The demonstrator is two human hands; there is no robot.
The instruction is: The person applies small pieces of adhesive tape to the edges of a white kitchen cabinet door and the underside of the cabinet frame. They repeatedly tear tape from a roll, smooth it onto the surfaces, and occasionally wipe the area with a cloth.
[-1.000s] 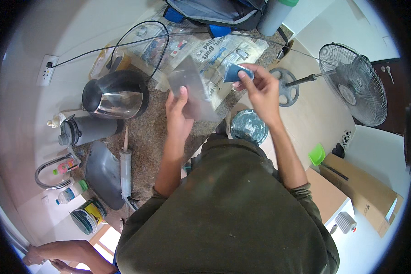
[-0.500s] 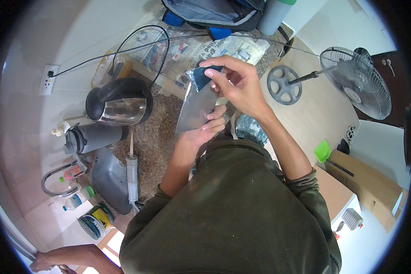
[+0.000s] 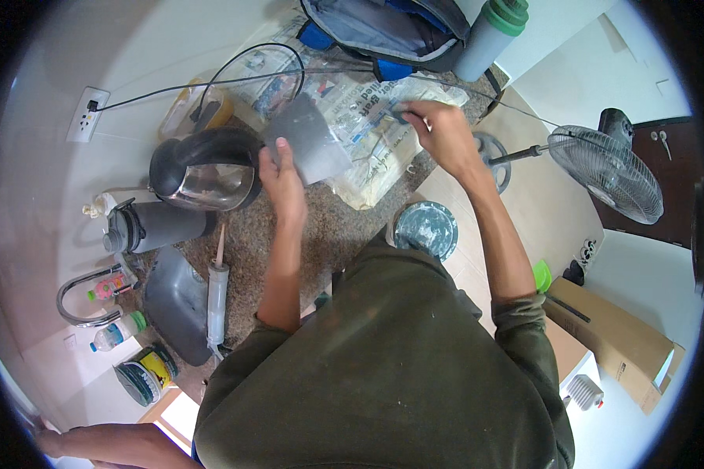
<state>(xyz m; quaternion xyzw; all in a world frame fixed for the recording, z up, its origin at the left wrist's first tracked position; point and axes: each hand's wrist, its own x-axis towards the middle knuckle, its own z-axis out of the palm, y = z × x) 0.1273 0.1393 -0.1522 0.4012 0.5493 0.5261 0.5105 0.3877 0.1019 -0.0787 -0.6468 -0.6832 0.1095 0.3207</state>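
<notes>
1. Right now my left forearm rises almost straight up from its rolled olive-green sleeve (image 3: pixel 274 332), and my left hand (image 3: pixel 285 187) sits at the lower left edge of a flat grey rectangular sheet (image 3: pixel 309 144).
2. My left fingers are clamped on that sheet: one digit lies along its near face, while the others are partly hidden.
3. The sheet tilts over the brown speckled stone tabletop (image 3: pixel 250 254), just right of the black-and-silver electric kettle (image 3: pixel 211 181), overlapping the spread printed newspaper (image 3: pixel 368 98) in view.
4. My right arm reaches farther forward, slanting up and leftward from the elbow, its hand bent inward at the wrist with the back turned up.
5. My right hand (image 3: pixel 444 134) is over the right part of the newspaper, well apart from my left.
6. There, thumb and forefinger are pinched together on a small blue-grey piece (image 3: pixel 400 109); only a sliver shows, so I cannot tell its shape.
7. Below my right forearm, to its left, stands a round teal, white-smeared bucket (image 3: pixel 426 229).
</notes>
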